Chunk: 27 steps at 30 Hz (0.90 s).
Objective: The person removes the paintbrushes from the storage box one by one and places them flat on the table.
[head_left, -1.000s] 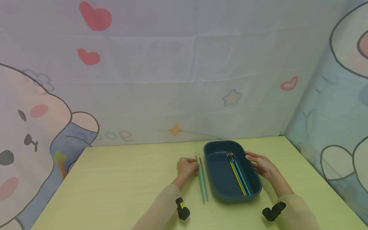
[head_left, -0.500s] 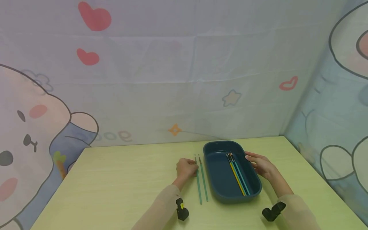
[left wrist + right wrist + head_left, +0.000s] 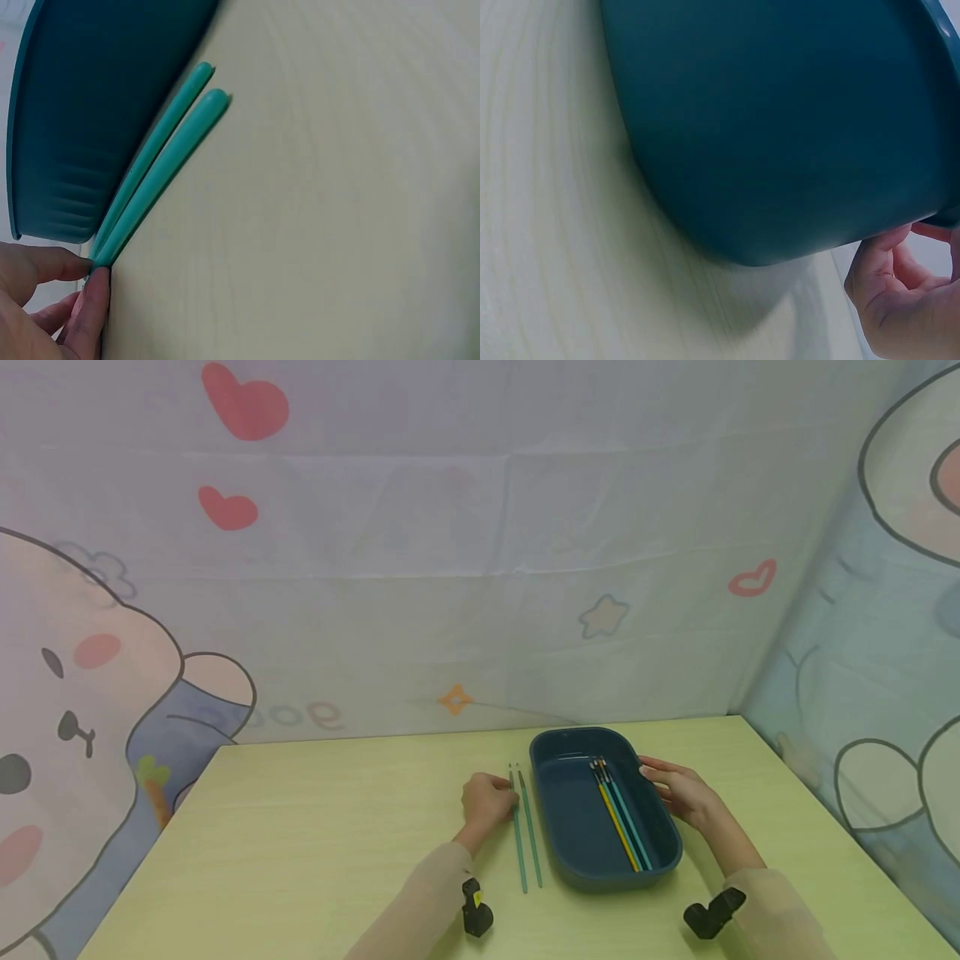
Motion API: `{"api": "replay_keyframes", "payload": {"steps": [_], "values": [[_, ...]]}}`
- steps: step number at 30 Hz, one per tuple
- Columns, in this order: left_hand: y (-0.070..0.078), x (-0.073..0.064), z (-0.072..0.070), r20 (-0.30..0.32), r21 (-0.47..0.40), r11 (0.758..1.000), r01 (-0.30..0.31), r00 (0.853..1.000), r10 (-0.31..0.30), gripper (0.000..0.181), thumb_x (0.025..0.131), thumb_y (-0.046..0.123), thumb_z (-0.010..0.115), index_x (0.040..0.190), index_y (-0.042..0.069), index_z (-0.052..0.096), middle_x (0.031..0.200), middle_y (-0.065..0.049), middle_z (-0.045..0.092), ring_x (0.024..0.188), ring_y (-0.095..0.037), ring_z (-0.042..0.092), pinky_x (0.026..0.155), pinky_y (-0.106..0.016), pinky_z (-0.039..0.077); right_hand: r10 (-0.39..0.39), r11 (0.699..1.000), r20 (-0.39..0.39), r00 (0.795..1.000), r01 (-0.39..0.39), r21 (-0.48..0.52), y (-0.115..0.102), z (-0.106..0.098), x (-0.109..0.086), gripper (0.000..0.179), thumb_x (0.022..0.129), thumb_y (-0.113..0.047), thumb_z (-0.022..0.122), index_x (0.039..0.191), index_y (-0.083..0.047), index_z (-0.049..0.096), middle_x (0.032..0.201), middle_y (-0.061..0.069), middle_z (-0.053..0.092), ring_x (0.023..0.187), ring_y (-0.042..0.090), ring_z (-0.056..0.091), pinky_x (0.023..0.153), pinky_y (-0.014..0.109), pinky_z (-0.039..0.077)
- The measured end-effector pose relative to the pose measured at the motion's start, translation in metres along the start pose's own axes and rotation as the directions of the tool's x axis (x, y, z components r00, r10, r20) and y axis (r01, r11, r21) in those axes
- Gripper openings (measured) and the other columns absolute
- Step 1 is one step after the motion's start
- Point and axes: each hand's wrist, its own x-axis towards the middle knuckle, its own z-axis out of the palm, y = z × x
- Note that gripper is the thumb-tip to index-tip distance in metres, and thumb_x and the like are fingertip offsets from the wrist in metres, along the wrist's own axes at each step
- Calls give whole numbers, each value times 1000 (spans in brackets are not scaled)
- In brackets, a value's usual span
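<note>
Two slim green paintbrushes lie side by side on the table, left of a dark blue rectangular plastic box (image 3: 568, 814). My left hand (image 3: 486, 800) pinches the left paintbrush (image 3: 519, 852) between thumb and fingers near its upper part; the right paintbrush (image 3: 532, 839) lies close beside it. In the left wrist view the rounded handle end of the pinched brush (image 3: 169, 154) points away from the hand. At the box's right side, my right hand (image 3: 686, 793) holds the rim, its thumb against the outer wall (image 3: 780, 135). Several paintbrushes (image 3: 621, 818), yellow and teal, lie inside the box.
The pale yellow-green table (image 3: 337, 835) ends at a cloth backdrop (image 3: 405, 610) with hearts and cartoon animals. A second printed cloth (image 3: 885, 677) stands along the right side. Small black devices (image 3: 477, 910) are strapped to both sleeves.
Since a second ago, the handle end of the left paintbrush has swung slightly left, widening the gap between the two green brushes. The right hand and the box have stayed in place.
</note>
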Motion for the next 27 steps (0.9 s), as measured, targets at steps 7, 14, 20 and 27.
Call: {"api": "replay_keyframes", "payload": {"steps": [7,14,20,27], "values": [[0,-1,1,-23,32,999,-7,1000,8,22,73,-1,71,95,-4,74,87,-20,74,49,-19,68,44,-22,55,20,1000,-1,1000,-20,7,-6,4,-5,66,98,-24,54,151,-1,23,94,-17,64,87,1,64,76,21,57],[2,-3,0,-17,58,998,-15,1000,16,23,74,0,69,96,-2,74,87,-19,74,49,-18,67,44,-23,54,22,1000,3,1000,-22,4,-4,3,-4,67,98,-25,55,152,-2,22,94,-16,64,87,1,65,76,21,57],[3,-4,-1,-13,66,998,-5,1000,6,23,75,2,72,97,-2,74,89,-18,74,51,-19,68,49,-25,57,15,1000,13,1000,-16,10,-4,3,-5,66,98,-25,54,151,-1,22,95,-16,64,88,2,65,76,21,57],[5,-5,-3,-15,96,995,-10,1000,12,24,74,4,74,97,-2,74,94,-17,74,60,-20,70,60,-30,60,20,1000,5,1000,-20,5,-2,3,-4,66,98,-24,54,152,-1,21,94,-16,64,87,2,65,75,22,58]]}}
